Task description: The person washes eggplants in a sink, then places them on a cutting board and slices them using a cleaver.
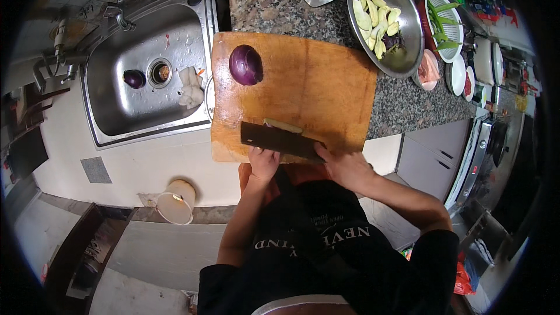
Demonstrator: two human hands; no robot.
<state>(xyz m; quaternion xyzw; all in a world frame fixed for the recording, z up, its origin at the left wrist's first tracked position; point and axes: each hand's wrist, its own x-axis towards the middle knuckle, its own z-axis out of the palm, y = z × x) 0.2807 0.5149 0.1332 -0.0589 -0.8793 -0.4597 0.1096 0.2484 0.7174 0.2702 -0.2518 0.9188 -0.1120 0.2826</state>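
Observation:
A dark cleaver (274, 139) lies slantwise over the near part of a wooden cutting board (315, 81). My right hand (345, 169) is wrapped round its handle end. Close to the blade's left part is my left hand (265, 162), its fingers bent in at the near side; whatever they hold is hidden by the blade. Just beyond the cleaver shows a pale slice with a dark purple edge (283, 125), partly covered by the blade. Toward the board's far left sits a round, glossy purple vegetable (245, 65), whole.
On the left is a steel sink (108, 119) with a dark purple vegetable (134, 79) and a crumpled whitish cloth-like thing (191, 88). A steel bowl (408, 29) of pale cut pieces stands far right, beside a white basket (454, 51) with green pods and small bowls.

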